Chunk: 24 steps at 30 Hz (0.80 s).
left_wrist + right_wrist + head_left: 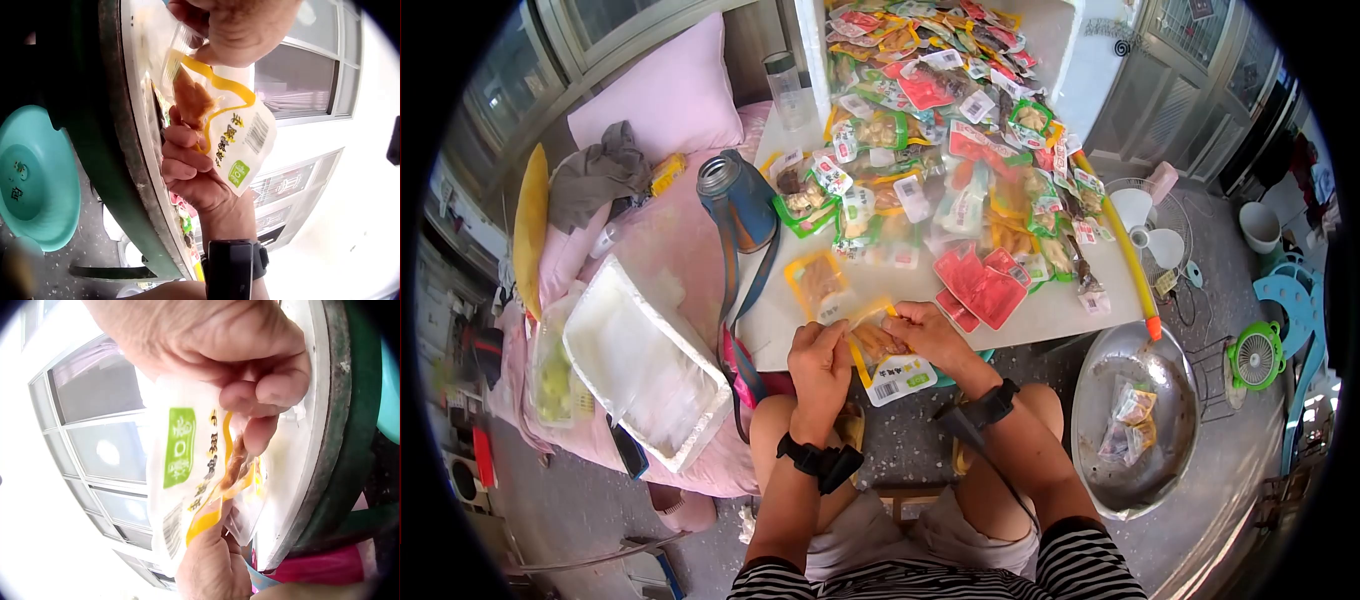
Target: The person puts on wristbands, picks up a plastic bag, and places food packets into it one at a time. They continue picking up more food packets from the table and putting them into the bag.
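Note:
Between both hands, in front of the table edge, is a snack packet (905,377) with a yellow border, a white label end with a green logo, and brown meat pieces behind a clear window. My left hand (818,365) pinches its left edge near the clear end, with the thumb on the film in the left wrist view. On the opposite edge, my right hand (935,338) grips the packet with curled fingers. A similar yellow-bordered packet (818,284) lies on the table just beyond. Red packets (985,285) lie to its right.
A large heap of mixed packets (920,85) spills from a white foam box (1055,50) across the table (1090,318). A blue flask (743,205) stands at left, beside an open foam box (635,350). A metal basin (1100,490) holding packets sits on the right.

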Tool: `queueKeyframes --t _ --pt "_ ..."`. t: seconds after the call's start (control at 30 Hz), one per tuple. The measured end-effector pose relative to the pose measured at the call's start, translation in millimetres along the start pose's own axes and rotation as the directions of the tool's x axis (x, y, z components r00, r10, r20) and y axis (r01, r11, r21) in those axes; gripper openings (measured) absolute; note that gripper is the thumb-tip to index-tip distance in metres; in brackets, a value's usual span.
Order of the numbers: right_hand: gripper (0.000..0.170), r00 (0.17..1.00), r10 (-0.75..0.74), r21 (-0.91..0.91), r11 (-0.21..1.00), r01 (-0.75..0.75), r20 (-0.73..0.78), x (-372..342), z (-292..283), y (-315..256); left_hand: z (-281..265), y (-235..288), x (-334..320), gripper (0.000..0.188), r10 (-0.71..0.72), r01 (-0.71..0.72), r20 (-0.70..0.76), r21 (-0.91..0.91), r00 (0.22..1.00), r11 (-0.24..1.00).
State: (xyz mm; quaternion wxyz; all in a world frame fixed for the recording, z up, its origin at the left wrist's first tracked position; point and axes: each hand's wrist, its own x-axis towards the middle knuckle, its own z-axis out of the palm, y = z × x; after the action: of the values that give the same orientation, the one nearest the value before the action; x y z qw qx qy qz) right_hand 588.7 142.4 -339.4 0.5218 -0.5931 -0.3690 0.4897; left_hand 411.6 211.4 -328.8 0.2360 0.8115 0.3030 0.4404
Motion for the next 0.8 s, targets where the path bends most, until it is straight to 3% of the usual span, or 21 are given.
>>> queueKeyframes --t 0.17,0.2,0.3,0.33,0.47,0.57,0.67,0.77,0.8 --pt "0.022 0.999 -0.028 -0.215 0.976 0.02 -0.031 -7 -3 -4 1 0 -2 0.021 0.017 -0.016 0.075 -0.015 0.997 1.0" --pt "0.025 1.0 0.017 -0.138 0.99 -0.016 0.006 -4 -5 1 2 -1 -1 0.021 0.026 -0.025 0.085 -0.01 0.996 1.0" --pt "0.041 0.999 -0.046 0.25 0.967 0.047 -0.011 -4 0 9 8 -2 -3 0.02 0.05 -0.053 0.05 0.059 0.997 0.997" --pt "0.056 0.993 -0.021 0.462 0.886 -0.033 0.112 -7 -3 6 6 0 -1 0.021 0.039 -0.041 0.044 0.051 0.998 0.998" --pt "0.057 0.97 -0.13 0.697 0.715 -0.051 0.204 -29 -1 -8 9 -3 -1 0.02 0.035 -0.035 -0.007 0.037 0.999 0.999" --pt "0.055 0.959 -0.216 0.703 0.711 0.024 0.186 -37 2 -1 8 1 0 0.018 0.045 -0.045 -0.009 0.052 0.999 0.998" --pt "0.043 0.988 -0.141 0.401 0.91 0.107 0.057 -43 4 16 10 -2 -3 0.018 0.059 -0.058 -0.016 0.041 0.998 0.997" --pt "0.032 0.994 -0.092 0.131 0.986 0.099 -0.057 -46 7 15 9 0 2 0.017 0.063 -0.063 -0.012 0.049 0.998 0.997" --pt "0.028 0.989 -0.101 0.122 0.986 0.115 -0.11 -48 10 8 10 0 4 0.017 0.069 -0.067 -0.02 0.05 0.997 0.996"
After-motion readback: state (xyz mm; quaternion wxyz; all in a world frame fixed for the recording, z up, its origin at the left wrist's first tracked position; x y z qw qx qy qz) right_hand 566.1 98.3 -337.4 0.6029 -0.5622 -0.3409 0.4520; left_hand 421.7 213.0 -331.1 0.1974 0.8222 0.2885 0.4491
